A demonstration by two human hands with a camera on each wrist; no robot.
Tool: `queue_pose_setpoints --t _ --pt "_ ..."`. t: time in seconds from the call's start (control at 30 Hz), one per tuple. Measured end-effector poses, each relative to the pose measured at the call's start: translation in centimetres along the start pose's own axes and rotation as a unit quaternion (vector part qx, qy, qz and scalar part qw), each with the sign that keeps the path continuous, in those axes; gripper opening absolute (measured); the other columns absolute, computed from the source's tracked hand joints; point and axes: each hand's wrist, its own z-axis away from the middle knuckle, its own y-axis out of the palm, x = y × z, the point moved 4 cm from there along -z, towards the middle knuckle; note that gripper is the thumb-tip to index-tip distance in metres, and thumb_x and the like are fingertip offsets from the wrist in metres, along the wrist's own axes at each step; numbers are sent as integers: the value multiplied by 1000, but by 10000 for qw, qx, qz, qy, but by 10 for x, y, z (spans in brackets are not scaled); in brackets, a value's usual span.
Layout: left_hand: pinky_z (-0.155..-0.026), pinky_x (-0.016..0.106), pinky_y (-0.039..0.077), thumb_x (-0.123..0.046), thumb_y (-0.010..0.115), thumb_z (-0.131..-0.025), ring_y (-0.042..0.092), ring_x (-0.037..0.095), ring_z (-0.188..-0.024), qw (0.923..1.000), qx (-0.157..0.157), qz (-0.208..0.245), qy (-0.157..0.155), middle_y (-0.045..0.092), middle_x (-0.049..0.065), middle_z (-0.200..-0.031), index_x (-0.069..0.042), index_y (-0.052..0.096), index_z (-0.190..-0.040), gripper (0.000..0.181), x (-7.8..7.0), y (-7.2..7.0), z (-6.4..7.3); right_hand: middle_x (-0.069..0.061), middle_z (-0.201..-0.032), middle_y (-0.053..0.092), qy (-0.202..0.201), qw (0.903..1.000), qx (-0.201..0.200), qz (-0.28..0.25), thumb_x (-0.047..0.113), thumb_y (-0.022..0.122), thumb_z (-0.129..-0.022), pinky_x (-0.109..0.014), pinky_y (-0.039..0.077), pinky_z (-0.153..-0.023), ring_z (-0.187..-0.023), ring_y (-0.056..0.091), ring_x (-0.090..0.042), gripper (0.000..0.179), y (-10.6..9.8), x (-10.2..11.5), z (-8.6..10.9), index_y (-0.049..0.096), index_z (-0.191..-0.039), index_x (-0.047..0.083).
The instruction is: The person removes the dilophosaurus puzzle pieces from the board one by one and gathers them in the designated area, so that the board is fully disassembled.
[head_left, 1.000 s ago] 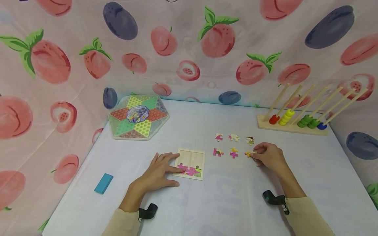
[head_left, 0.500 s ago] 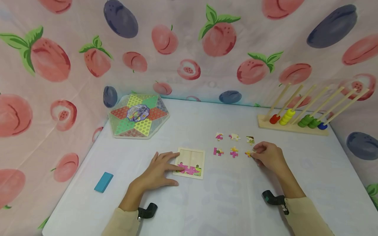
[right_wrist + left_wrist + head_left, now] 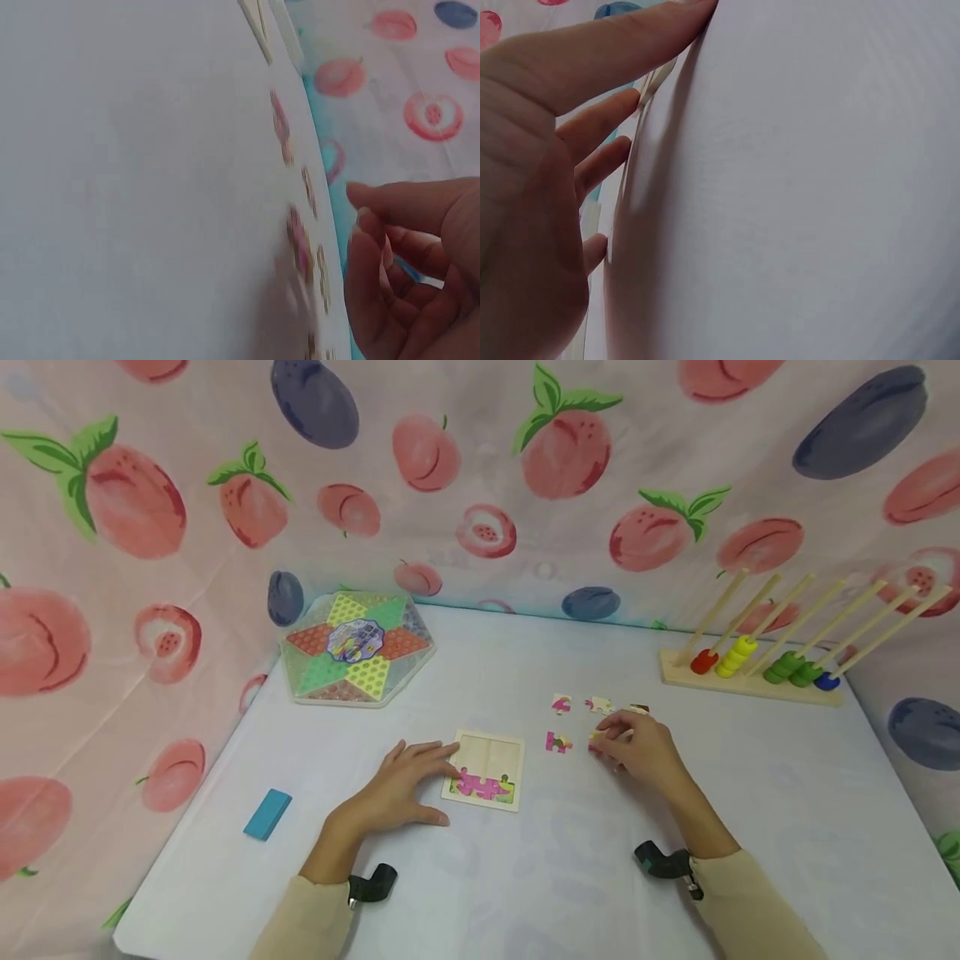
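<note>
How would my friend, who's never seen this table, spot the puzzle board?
On the white table, find the left hand. It reaches the square wooden puzzle board. Unlike the loose pieces to its right, it's framed, with mostly pink pieces joined along its near side.

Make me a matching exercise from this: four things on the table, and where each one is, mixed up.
1. blue block
2. game board
3. bead rack
4. puzzle tray

A. back right of the table
B. just right of the left hand
C. left of the left hand
D. back left of the table

Pairs: 1-C, 2-D, 3-A, 4-B
</note>
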Motion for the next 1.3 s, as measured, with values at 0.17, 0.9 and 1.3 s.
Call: queue_pose_setpoints --t 0.17,0.9,1.3 --pt "-128 65 3 -31 94 -70 33 29 -155 9999 -7 141 -68 46 -2 -162 -24 67 -124 61 2 -1 -1 -11 -95 69 -547 9979 330 -128 18 78 -90 -25 57 -58 -66 64 -15 23 30 26 -3 70 -108 7" --pt "-123 58 22 -46 97 -62 36 24 -146 9994 285 -129 120 37 -10 -166 -27 59 -121 72 13 -11 -8 5 -99 71 -2265 9503 2076 497 22 82 -87 -18 52 -77 -85 60 -7 27 117 95 -8 77 -113 16" --pt "-117 54 29 -48 98 -55 38 20 -141 9982 575 -137 139 41 -13 -163 -32 61 -119 76 16 -18 -14 9 -97 70 -2130 9525 1966 932 28 83 -86 -20 47 -70 -81 56 -7 30 124 102 -6 78 -115 21"
